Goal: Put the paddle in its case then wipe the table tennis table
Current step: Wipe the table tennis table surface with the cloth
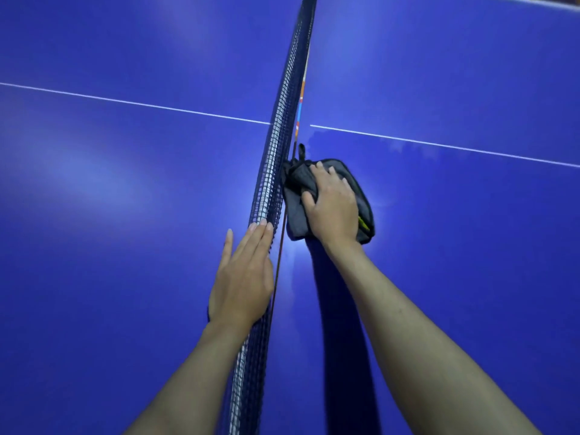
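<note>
Left hand (241,277) flat, fingers straight and together, resting against the net (276,146), gripping nothing. Right hand (332,205) at its 2 o'clock, fingers spread, palm pressing the dark case (365,196) onto the blue table (470,246), case touching the net.

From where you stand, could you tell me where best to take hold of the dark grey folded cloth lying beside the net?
Probably the dark grey folded cloth is best gripped at its right edge, coming from the right and above. That side lies free on the blue table, while its left edge is pressed against the black net. The right hand rests flat on top; the left hand rests against the net.
</note>
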The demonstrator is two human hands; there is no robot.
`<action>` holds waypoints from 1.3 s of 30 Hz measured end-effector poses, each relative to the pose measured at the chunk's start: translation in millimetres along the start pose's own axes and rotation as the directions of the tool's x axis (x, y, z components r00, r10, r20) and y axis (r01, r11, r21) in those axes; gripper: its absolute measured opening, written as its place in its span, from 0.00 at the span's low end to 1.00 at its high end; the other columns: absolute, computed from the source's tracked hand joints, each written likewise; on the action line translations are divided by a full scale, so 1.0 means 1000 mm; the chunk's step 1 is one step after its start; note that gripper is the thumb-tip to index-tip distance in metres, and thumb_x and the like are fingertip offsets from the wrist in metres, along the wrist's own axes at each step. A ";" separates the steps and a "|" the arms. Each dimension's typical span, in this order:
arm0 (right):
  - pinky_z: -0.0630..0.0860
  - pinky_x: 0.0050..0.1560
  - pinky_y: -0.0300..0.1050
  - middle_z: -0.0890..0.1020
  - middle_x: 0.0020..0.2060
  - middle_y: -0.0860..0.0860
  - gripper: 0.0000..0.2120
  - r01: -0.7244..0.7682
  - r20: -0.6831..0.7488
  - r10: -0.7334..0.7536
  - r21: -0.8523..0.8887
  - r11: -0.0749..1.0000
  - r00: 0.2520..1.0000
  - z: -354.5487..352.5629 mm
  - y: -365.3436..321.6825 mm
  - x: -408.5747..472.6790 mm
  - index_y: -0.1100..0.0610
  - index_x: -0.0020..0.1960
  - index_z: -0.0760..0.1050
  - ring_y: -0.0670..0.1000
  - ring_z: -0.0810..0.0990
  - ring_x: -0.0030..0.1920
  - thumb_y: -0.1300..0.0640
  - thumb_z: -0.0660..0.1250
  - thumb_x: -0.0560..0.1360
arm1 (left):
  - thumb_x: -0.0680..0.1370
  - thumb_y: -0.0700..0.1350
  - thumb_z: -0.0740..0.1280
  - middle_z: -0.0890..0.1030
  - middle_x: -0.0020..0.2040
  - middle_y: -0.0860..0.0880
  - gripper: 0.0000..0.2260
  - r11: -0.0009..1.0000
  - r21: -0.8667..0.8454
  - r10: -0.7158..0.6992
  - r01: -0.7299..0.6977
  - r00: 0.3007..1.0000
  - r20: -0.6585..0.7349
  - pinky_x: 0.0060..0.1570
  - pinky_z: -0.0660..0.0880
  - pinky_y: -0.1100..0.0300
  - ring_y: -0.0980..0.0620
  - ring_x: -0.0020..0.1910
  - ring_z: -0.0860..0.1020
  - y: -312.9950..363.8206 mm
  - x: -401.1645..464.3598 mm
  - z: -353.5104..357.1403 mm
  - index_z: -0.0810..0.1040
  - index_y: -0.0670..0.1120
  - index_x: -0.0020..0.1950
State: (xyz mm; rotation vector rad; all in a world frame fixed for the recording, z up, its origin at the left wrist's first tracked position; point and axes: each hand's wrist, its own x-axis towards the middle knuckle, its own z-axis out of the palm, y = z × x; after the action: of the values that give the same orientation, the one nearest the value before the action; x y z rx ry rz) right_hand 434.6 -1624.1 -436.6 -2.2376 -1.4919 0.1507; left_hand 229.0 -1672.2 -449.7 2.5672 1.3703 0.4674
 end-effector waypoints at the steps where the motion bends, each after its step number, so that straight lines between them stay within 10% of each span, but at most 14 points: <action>1: 0.61 0.80 0.54 0.72 0.77 0.51 0.27 0.002 -0.006 -0.002 -0.001 1.000 1.000 0.000 -0.002 -0.018 0.54 0.77 0.71 0.56 0.68 0.78 0.54 0.67 0.79 | 0.82 0.42 0.53 0.70 0.78 0.47 0.24 1.000 -0.009 -0.001 0.001 1.000 -0.002 0.78 0.61 0.39 0.49 0.78 0.68 0.000 0.001 0.000 0.67 0.41 0.79; 16: 0.57 0.82 0.51 0.68 0.80 0.49 0.30 -0.080 0.010 0.081 -0.007 0.997 0.997 -0.024 -0.054 -0.297 0.53 0.80 0.66 0.52 0.63 0.81 0.54 0.66 0.79 | 0.80 0.36 0.57 0.51 0.85 0.45 0.33 0.999 -0.034 0.035 -0.029 0.981 0.191 0.82 0.44 0.46 0.48 0.84 0.46 0.015 -0.096 -0.057 0.48 0.40 0.84; 39: 0.54 0.83 0.52 0.56 0.84 0.46 0.35 -0.071 0.171 0.080 -0.057 0.996 0.982 -0.071 -0.045 -0.541 0.50 0.84 0.56 0.50 0.54 0.84 0.51 0.68 0.82 | 0.82 0.35 0.56 0.46 0.85 0.46 0.33 0.996 -0.087 0.029 -0.007 0.968 0.250 0.82 0.41 0.51 0.49 0.84 0.43 0.083 -0.305 -0.103 0.44 0.42 0.84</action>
State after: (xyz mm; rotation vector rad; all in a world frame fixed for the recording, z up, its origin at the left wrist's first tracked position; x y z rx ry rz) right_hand 197.1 -2117.6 -435.5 -2.3747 -1.5140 0.3436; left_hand 96.5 -1970.5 -383.8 2.4703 1.2133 0.1891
